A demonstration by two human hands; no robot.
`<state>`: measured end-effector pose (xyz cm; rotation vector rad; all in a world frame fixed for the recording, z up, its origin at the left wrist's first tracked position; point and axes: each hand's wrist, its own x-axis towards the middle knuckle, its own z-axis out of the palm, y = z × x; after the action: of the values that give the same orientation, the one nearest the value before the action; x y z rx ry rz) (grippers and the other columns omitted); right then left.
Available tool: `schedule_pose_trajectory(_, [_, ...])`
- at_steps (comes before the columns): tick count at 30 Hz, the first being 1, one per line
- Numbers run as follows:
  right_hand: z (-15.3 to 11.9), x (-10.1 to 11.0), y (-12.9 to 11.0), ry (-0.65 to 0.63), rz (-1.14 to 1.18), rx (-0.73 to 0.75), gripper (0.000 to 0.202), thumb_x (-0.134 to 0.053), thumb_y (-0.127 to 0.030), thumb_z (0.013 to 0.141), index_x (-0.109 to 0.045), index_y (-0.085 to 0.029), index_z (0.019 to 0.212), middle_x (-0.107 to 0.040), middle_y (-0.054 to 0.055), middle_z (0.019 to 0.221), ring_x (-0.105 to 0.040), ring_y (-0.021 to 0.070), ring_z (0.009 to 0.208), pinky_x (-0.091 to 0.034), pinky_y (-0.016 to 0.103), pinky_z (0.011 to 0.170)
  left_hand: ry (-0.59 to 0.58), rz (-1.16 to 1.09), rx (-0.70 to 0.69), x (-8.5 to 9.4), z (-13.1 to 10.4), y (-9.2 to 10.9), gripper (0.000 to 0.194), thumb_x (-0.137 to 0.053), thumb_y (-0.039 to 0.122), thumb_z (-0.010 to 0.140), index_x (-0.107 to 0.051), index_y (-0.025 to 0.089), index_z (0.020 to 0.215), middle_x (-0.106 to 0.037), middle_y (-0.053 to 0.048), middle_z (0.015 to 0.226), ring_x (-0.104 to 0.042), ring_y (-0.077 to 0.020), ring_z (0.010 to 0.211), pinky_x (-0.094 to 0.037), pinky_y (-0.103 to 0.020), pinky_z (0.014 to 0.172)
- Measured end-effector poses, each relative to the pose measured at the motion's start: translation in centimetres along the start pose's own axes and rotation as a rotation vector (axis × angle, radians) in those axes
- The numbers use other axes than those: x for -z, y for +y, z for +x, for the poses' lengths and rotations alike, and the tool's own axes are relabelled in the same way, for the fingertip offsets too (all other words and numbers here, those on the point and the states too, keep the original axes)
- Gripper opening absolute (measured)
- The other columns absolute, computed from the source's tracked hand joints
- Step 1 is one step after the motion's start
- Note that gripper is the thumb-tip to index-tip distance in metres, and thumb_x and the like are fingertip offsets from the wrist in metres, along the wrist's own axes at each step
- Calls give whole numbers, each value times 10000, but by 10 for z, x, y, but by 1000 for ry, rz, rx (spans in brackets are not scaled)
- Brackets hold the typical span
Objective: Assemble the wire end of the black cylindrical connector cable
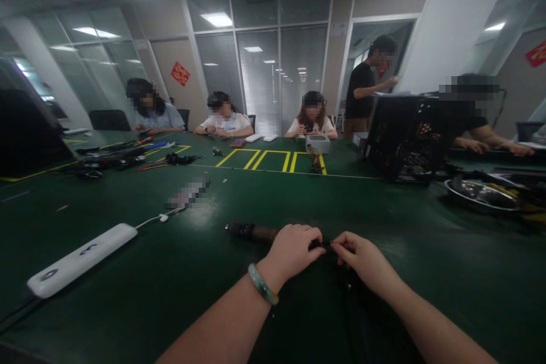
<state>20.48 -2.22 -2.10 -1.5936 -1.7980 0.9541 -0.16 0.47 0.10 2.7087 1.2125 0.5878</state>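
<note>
I have the tool (261, 234) lying on the counter (149, 296), its metal tip pointing left; the left hand (296, 243) is curled over the tool's right-hand part, thumb and forefinger nearly meeting; the right hand (356, 253), just right of the tool, pinches a thin dark part (328, 243), too small for me to identify; the power strip (83, 260) lies well left of the tool; the computer case (403, 139) stands beyond the tool, to its right.
</note>
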Motion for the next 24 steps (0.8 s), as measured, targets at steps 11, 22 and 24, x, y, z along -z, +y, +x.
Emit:
schedule_pose_trajectory(11, [1,-2,-12,118,-139,-6,149,-549,-360,883,-615,-226,896,-698,-11,773,-644,157,712,-412,241,593,11,-5,-1,-1,1,0,204,-628,421,870,-623,234,951,-643,9,922,-594,-185,879,-420,-306,760])
schedule_pose_trajectory(22, [3,-11,-14,59,-130,58,137,-534,-346,898,-598,-239,842,-696,-35,762,-638,147,708,-408,240,619,16,-63,-82,-2,2,0,81,-627,271,873,-637,230,942,-662,9,953,-595,-181,902,-418,-319,827])
schedule_pose_trajectory(24, [2,-11,-15,53,-127,60,142,-528,-350,901,-603,-240,851,-699,-31,785,-640,149,729,-414,240,633,20,-64,-73,-3,3,0,67,-627,259,867,-637,227,925,-662,10,933,-594,-180,884,-418,-320,815])
